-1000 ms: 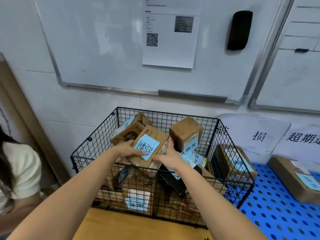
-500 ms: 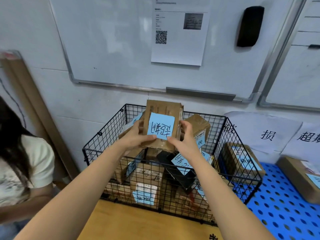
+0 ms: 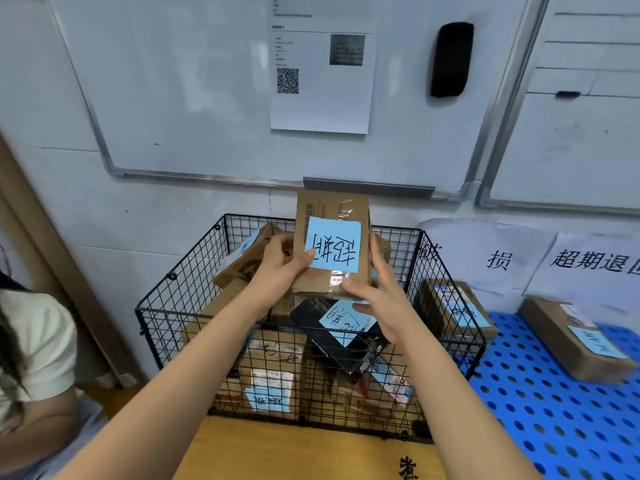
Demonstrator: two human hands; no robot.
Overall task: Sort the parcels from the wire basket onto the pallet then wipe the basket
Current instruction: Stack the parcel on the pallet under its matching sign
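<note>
Raised since a second earlier, the left hand (image 3: 277, 271) pinched the parcel's (image 3: 322, 206) left edge, thumb on its blue note (image 3: 334, 245). The right hand (image 3: 377, 296) clasped the right edge, keeping it upright with the note facing the wearer, probably for reading. Below, the wire basket (image 3: 180, 296) held many more parcels. Farther right, the blue pallet (image 3: 554, 410) bore two boxes (image 3: 453, 310) under wall signs (image 3: 498, 259), seemingly sorting categories.

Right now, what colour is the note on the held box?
Light blue note, black handwriting, on the brown box; head view.
</note>
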